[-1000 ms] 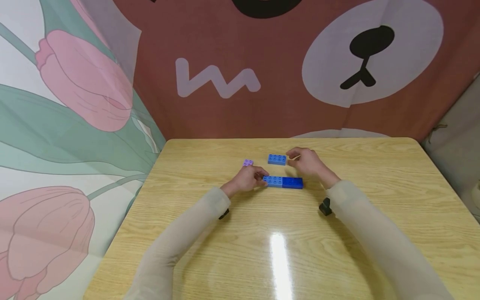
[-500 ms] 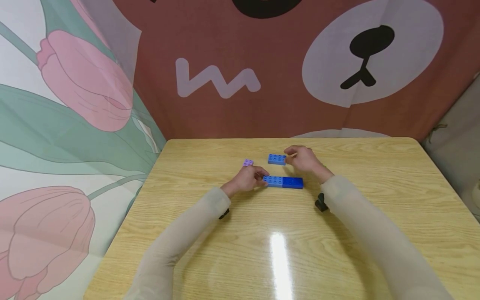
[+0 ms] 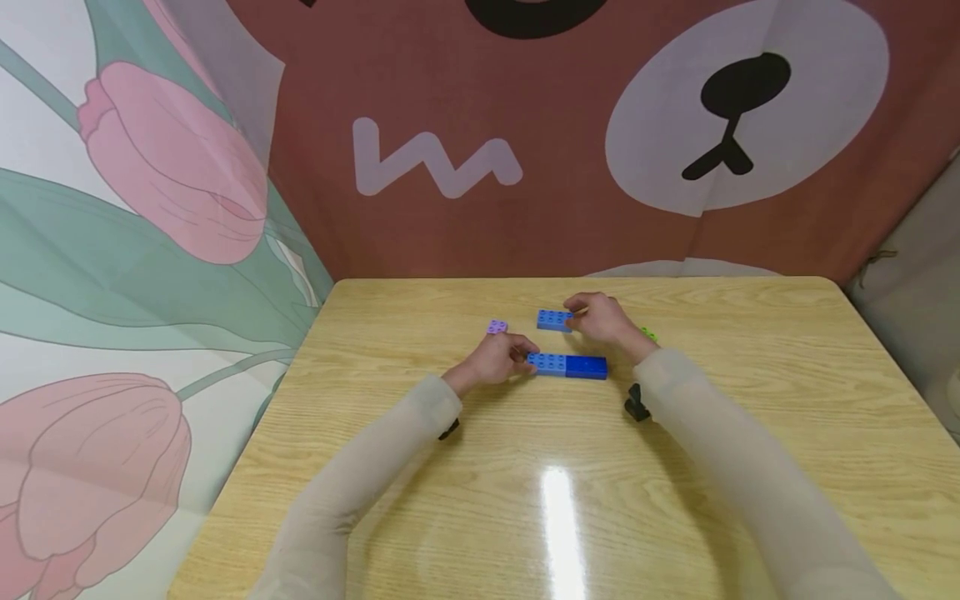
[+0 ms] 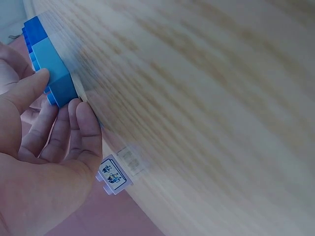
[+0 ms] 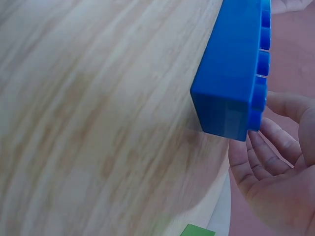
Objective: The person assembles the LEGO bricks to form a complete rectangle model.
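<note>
The left hand pinches the light-blue brick, abutting the dark-blue brick; keep both steady while the right hand, its grip unclear, squarely grasps the loose blue brick behind them

Counter: light wood grain, rounded far corners; white glare streak on my side of it.
Brown backdrop: behind the far edge, facing me; black-nosed white muzzle and pale zigzag printed on it.
Tulip drape: my left; pink blooms, green leaves.
Purple brick: far half, four studs, framed print on one side.
Green brick: right of centre, mostly hidden from me.
Grey surface: far right.
</note>
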A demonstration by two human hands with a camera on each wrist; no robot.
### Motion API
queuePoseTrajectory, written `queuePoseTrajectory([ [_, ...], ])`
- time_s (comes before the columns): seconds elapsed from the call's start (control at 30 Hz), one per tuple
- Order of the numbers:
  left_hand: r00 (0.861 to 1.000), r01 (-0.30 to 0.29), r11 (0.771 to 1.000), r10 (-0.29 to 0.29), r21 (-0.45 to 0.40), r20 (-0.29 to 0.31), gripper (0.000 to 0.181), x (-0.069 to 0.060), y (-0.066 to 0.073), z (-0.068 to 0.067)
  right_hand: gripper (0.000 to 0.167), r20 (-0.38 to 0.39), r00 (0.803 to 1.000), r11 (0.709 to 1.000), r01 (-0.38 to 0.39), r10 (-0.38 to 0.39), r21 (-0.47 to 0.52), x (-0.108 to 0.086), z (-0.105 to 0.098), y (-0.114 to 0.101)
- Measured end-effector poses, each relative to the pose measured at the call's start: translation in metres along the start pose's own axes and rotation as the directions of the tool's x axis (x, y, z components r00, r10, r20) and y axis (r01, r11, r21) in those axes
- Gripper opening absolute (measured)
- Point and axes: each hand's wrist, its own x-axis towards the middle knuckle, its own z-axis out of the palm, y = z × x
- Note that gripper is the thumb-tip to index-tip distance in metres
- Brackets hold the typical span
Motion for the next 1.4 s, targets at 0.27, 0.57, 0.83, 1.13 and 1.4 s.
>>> queuePoseTrajectory([
  [0.27,1.0,0.002,1.0,-0.002,0.003,-0.002,0.032,-0.0001,0.0009,-0.0001,0.044,0.018,1.0,1.0,-0.002,0.002,-0.01,0.0038,0.0031,-0.0003],
  [0.57,1.0,0.011,1.0,-0.011,-0.004,0.001,0.032,-0.0008,0.0027,-0.0007,0.042,0.033,0.999,0.999,0.008,-0.007,-0.042,0.0077,0.0063,-0.0029],
  [0.83,1.0,0.024,0.999,-0.024,-0.022,0.005,0.031,-0.0017,0.0044,-0.0019,0.036,0.036,0.999,0.999,-0.02,0.021,-0.032,0.007,0.0068,-0.0046],
  [1.13,1.0,0.019,1.0,-0.019,-0.012,0.01,0.032,-0.0019,0.0041,-0.0018,0.036,0.044,0.998,0.998,-0.044,0.045,-0.033,0.004,0.0044,-0.0023],
  [1.4,1.0,0.006,1.0,-0.006,0.006,-0.004,0.031,-0.0012,0.003,-0.0009,0.037,0.041,0.999,0.999,-0.03,0.032,-0.029,-0.0002,0.0014,-0.0002],
])
